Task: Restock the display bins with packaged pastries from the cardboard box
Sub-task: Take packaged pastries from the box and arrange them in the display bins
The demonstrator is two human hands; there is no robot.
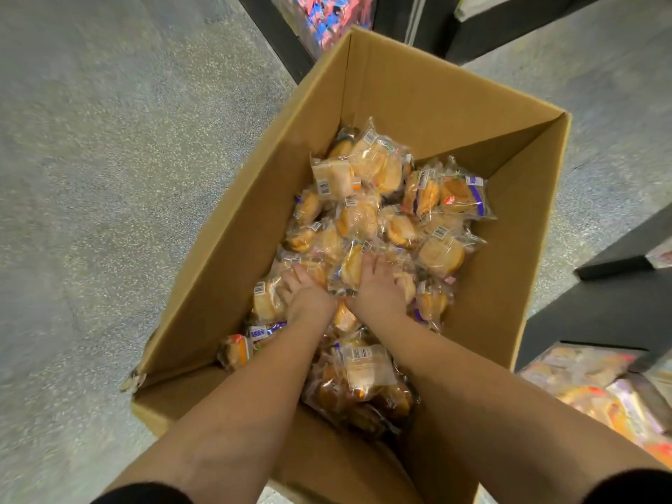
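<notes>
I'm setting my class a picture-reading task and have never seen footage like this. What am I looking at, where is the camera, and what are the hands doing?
There is no machine here: a camera worn on a person's head looks down at their own bare arms. Both reach into a large open brown cardboard box standing on a speckled grey floor. The box holds a heap of clear-wrapped golden pastries. The left hand and right hand lie on the heap, fingers among the packets; whether either grips one cannot be told. A display bin shows lower right.
</notes>
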